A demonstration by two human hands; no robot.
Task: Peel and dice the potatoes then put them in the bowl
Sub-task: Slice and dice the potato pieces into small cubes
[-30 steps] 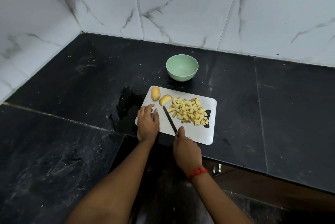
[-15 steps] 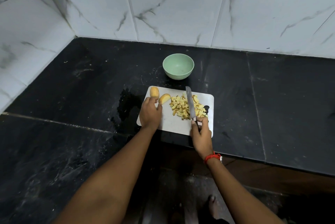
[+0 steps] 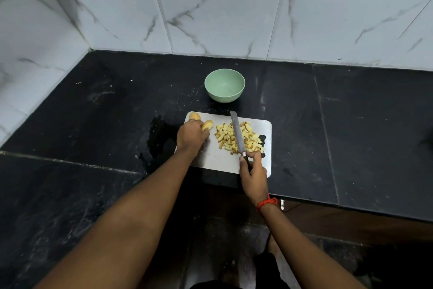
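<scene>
Left hand (image 3: 192, 135) holds potato (image 3: 207, 125). Right hand (image 3: 254, 171) grips knife (image 3: 237, 134) over cubes (image 3: 225, 135). Potato may roll; blade may cut fingers.

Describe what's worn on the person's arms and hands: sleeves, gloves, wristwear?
Left hand and right hand: no gloves, no rings that I can see. No sleeves in view on either arm. A red-orange thread band is tied around the right wrist, with a knot showing. Left wrist has nothing on it.
</scene>
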